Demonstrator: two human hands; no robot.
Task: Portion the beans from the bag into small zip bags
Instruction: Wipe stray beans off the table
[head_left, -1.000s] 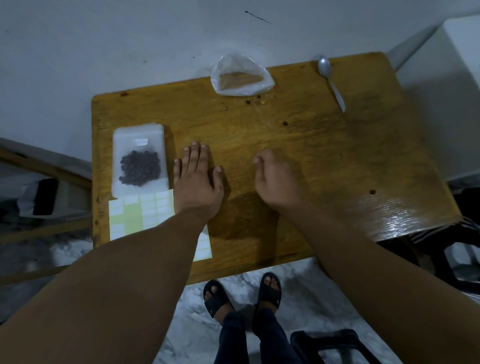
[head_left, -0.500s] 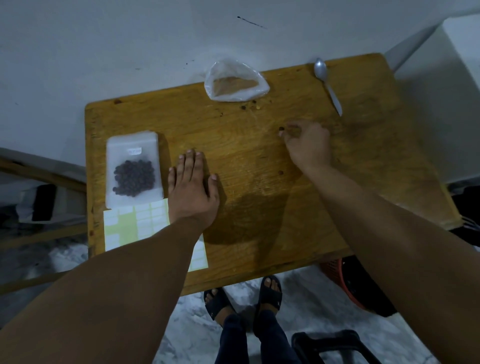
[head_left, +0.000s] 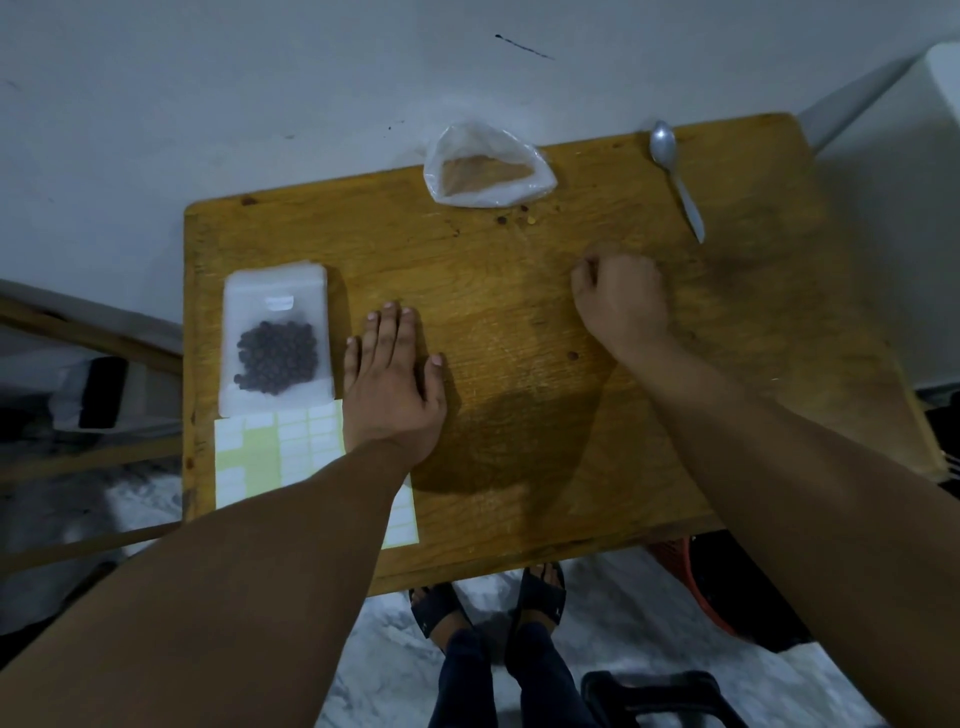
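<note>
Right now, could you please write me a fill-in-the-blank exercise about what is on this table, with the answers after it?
1. The left hand lies flat beside the zip bag, which holds dark ____.
2. The right hand, fingers curled, is close to the handle of the metal ____.
3. The label sheet lies partly under the ____ forearm.
Missing words: beans; spoon; left.
</note>
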